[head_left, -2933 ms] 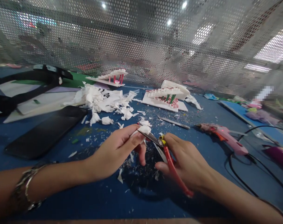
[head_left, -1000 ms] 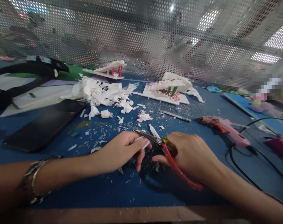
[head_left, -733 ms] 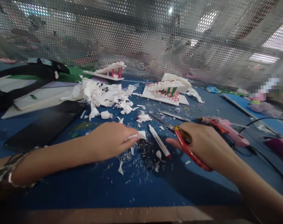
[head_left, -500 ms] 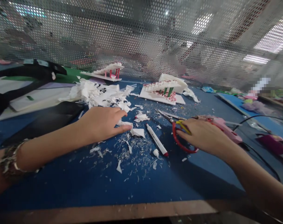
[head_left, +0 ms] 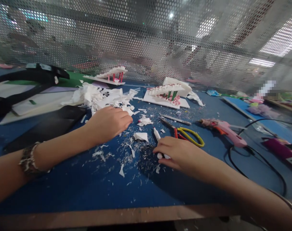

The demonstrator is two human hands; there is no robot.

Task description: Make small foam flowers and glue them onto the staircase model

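My right hand (head_left: 178, 154) rests on the blue table (head_left: 64, 189) with its fingers closed round a white pen (head_left: 157, 134) that has a red end. Just beyond it lie the red and yellow scissors (head_left: 184, 134), touched by neither hand. My left hand (head_left: 109, 123) is curled into a loose fist next to a pile of white paper scraps (head_left: 104, 98); what it holds, if anything, is hidden. A small white paper piece (head_left: 141, 136) lies between the hands.
A black phone (head_left: 47, 128) lies left. A pink glue gun (head_left: 222, 130) with black cable (head_left: 256, 173) is at the right, a metal blade (head_left: 175, 119) behind the scissors. Two white paper models (head_left: 168, 94) stand near the perforated metal screen (head_left: 146, 41). Black straps (head_left: 28, 80) at far left.
My right hand set the scissors down on the table and took hold of the white pen. My left hand let go of the paper piece and drew back toward the scrap pile.
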